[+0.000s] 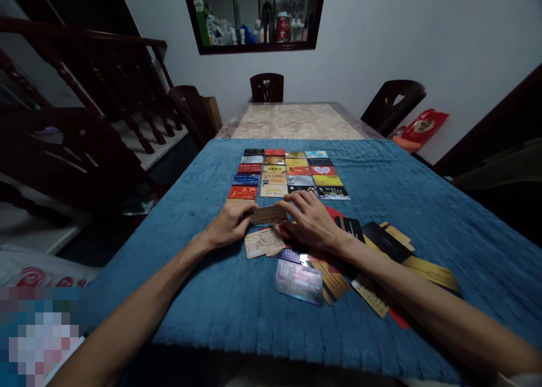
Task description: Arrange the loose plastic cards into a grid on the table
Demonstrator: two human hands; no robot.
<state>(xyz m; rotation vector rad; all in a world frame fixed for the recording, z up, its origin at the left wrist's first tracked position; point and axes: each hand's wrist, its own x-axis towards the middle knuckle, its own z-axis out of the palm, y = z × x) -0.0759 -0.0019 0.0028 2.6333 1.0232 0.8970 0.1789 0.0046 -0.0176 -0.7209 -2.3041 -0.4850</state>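
Note:
Between my two hands a pale tan plastic card (268,214) is held up at a tilt above the cloth. My left hand (228,222) pinches its left end, thumb below and fingers behind. At its right end, my right hand (308,218) grips with thumb and fingers. Just beyond lie several cards in neat rows of four, among them a red card (243,192) and a cream card (274,190). Loose cards spread beneath and right of my right hand: a beige printed card (265,241), a shiny silvery card (298,282) and a black card (388,241).
A blue cloth (190,302) covers the near part of the table; its far part has a marble-patterned top (296,120). Dark chairs (266,87) stand around it. A stair railing (84,34) runs along the left, and a red bag (423,128) sits at the right.

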